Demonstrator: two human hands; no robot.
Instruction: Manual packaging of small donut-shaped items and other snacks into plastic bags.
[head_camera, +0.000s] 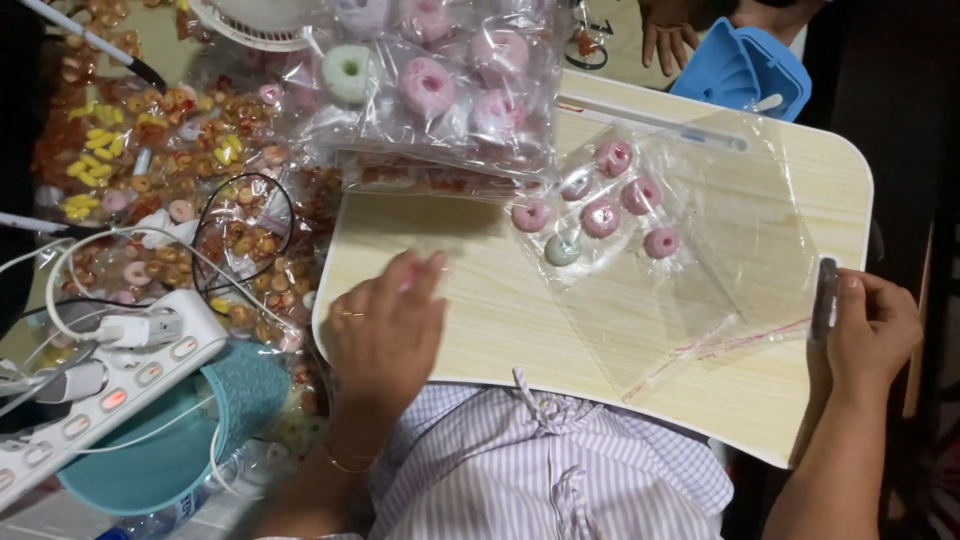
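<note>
My right hand (872, 330) pinches the clear plastic bag (700, 250) at the lap tray's (480, 330) right edge, my left hand (388, 325) lies open and empty on it; advisable to hold the bag mouth taut beside the ring candies (601, 217).

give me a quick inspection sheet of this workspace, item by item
surface: pale wood-look lap tray with a white rim, across the person's lap.
job's things: clear plastic bag lying flat on the tray, with six small ring-shaped pieces on or in it, mostly pink, one pale green.
clutter: stack of filled clear packets at the tray's top edge; loose orange and yellow pieces spread to the left; teal bowl; blue container.
grippers: left hand flat on the tray, fingers spread, holding nothing; right hand grips the tray's right edge.
cables: white power strip with white and black leads looping over the pieces.
surroundings: another person's hand at the top.
</note>
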